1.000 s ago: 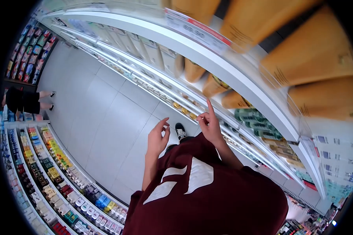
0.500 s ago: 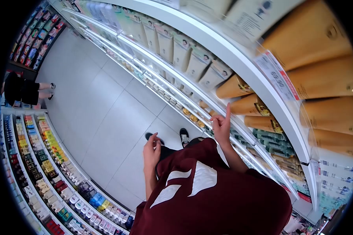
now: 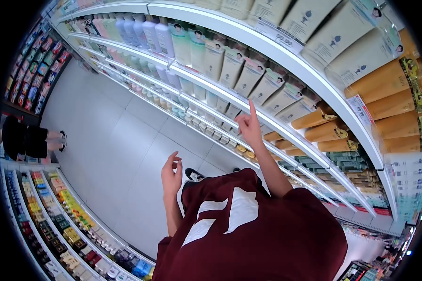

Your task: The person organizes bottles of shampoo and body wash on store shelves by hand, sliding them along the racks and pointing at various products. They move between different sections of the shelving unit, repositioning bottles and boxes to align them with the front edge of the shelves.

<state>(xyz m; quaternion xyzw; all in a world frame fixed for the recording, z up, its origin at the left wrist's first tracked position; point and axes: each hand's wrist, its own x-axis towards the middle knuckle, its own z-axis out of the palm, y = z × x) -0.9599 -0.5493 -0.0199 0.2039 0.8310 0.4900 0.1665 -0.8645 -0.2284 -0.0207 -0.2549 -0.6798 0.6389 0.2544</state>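
Observation:
My right hand (image 3: 250,127) is raised beside the shelving, index finger stretched out and the other fingers loosely bent, holding nothing. Its fingertip appears close to the edge of a shelf (image 3: 222,86) bearing cream-coloured tubes (image 3: 249,77); whether it touches cannot be told. Orange-gold tubes (image 3: 321,129) lie to the right of that hand on the same shelf. Over the floor, my left hand (image 3: 172,172) hangs in front of my body with fingers loosely bent and apart, and nothing is in it.
Purple bottles (image 3: 163,40) stand farther along the shelf. Price labels (image 3: 359,108) hang on the upper shelf edge. A second curved shelf unit (image 3: 70,187) with small boxes runs along the left. A person in black (image 3: 26,137) stands at the far left on the tiled floor (image 3: 112,136).
My view has shifted along the aisle, so more cream tubes and purple bottles show. My right hand has gone from beside the orange-gold tubes to beside the cream ones. Both feet have moved.

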